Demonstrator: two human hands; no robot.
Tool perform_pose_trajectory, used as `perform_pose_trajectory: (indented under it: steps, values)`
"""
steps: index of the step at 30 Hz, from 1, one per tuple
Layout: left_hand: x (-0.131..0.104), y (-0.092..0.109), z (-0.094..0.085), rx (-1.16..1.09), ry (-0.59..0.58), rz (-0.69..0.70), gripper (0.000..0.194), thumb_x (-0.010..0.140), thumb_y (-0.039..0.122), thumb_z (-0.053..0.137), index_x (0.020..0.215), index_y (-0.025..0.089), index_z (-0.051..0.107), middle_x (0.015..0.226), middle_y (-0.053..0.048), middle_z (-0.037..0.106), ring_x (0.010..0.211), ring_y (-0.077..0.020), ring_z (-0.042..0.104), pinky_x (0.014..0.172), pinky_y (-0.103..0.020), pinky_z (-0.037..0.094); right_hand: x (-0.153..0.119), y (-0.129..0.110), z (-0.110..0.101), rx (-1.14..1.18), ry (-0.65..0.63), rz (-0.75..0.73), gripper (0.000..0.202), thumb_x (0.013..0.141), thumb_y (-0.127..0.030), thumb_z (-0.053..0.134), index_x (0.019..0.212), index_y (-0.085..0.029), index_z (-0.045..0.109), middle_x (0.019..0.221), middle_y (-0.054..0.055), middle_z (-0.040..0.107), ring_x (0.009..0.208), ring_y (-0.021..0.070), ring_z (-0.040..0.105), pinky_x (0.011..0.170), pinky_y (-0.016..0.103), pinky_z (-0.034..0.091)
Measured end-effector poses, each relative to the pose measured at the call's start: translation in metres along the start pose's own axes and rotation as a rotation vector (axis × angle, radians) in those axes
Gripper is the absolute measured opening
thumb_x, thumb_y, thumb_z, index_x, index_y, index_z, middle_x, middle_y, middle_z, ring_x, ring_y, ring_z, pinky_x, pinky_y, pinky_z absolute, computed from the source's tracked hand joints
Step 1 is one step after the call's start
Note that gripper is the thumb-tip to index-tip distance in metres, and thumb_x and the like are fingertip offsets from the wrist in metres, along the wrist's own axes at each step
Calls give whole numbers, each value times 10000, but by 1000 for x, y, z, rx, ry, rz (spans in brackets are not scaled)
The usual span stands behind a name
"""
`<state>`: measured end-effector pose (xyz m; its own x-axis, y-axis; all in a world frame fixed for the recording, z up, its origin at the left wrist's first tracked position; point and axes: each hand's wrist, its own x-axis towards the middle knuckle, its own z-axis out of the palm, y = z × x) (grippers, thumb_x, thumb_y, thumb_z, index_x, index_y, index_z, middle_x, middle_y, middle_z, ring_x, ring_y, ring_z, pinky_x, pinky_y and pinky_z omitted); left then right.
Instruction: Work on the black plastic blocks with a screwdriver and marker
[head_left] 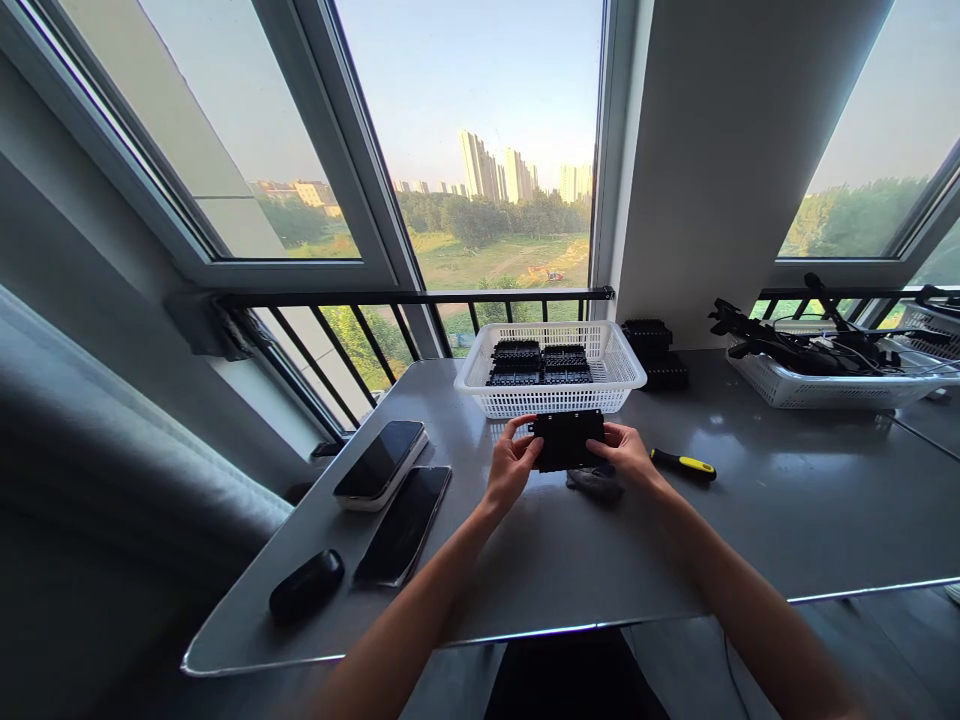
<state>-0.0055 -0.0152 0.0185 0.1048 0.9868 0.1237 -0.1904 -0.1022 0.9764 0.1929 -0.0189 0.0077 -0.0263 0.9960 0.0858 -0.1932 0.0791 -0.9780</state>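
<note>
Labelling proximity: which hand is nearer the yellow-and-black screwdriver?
Right. The right hand, at the right end of the flat black part, is just left of the screwdriver; the left hand is farther left, at the part's other end.

Head view: from wearer's head, facing forward and down, near table.

No text, label, brand, number or sign can be read.
</note>
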Motion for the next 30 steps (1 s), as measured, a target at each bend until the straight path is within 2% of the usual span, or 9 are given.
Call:
perform_pose_trajectory:
  steps: [5,19,30]
  values:
    - [0,1,0,2,13,5,591,694,410,722,1186,180,488,732,-12,714,593,-151,641,548,-255,527,-1,-2,0,4,-38,5,420,586,-394,830,936,-191,718,880,61,752,878,271,695,838,399,521]
    - [2,-2,-2,-3,14,5,551,706,379,715,1166,177,490,715,-6,697,592,-139,621,543,-243,521,0,-2,1,-33,25,12,445,563,-418,828,917,-181,700,821,62,754,825,272,704,832,419,520]
    - [0,1,0,4,15,6,562,702,388,715,1172,180,488,697,0,690,575,-142,621,535,-247,522,-1,-1,0,-47,10,-22,434,632,-457,791,957,-187,693,878,69,754,859,279,703,830,428,534]
